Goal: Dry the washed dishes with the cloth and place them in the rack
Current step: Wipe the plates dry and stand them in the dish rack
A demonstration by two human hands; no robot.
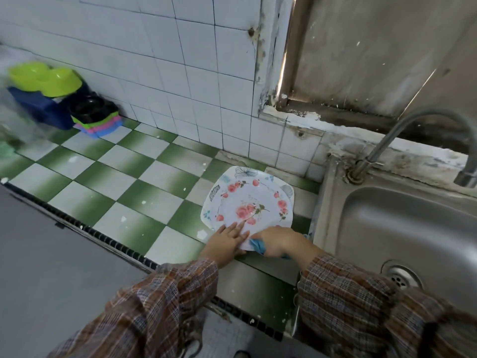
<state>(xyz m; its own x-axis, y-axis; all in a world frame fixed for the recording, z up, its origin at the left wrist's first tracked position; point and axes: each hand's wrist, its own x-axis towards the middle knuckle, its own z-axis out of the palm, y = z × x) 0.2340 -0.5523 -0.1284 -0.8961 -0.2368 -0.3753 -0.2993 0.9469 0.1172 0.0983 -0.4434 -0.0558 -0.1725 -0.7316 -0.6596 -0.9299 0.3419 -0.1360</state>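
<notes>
A round white plate with pink roses (254, 200) lies on top of a larger squarish white plate with grey leaf prints (246, 172), on the green and white checkered counter (124, 182) beside the sink. My left hand (227, 241) presses flat on the near rim of the rose plate, fingers straight. Just to its right, my right hand (277, 240) grips a blue cloth (258, 245) against the plate's near edge. Most of the cloth is hidden under the hand.
A steel sink (402, 228) with a drain and a curved tap (423, 120) lies to the right. At the far left of the counter stand lime-green bowls (46, 78), a dark blue container (42, 109) and a stack of coloured plastic ware (99, 122). Tiled wall behind.
</notes>
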